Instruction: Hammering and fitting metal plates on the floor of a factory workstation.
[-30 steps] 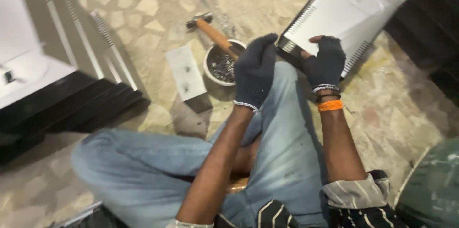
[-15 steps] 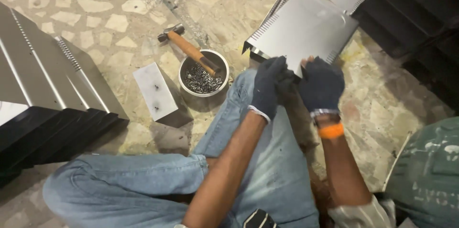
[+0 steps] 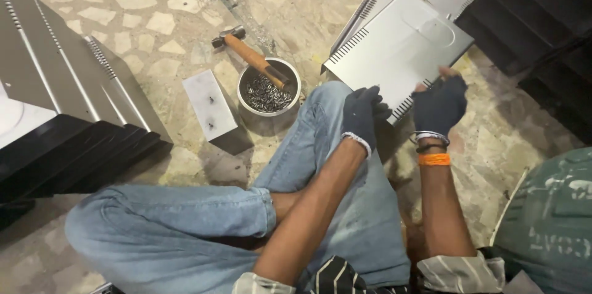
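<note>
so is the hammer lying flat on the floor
No, the hammer rests with its wooden handle across the rim of the metal bowl of small screws, its head toward the floor beside it.

No packages, labels, signs or screens show anywhere in this view.

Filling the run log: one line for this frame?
left hand: gloved, on sheet-metal panel edge | right hand: gloved, gripping same edge | hammer across bowl of screws

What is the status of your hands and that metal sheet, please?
Left hand and right hand, both gloved, grip metal sheet at its near edge. Hammer lies across bowl of screws, clear.
</note>
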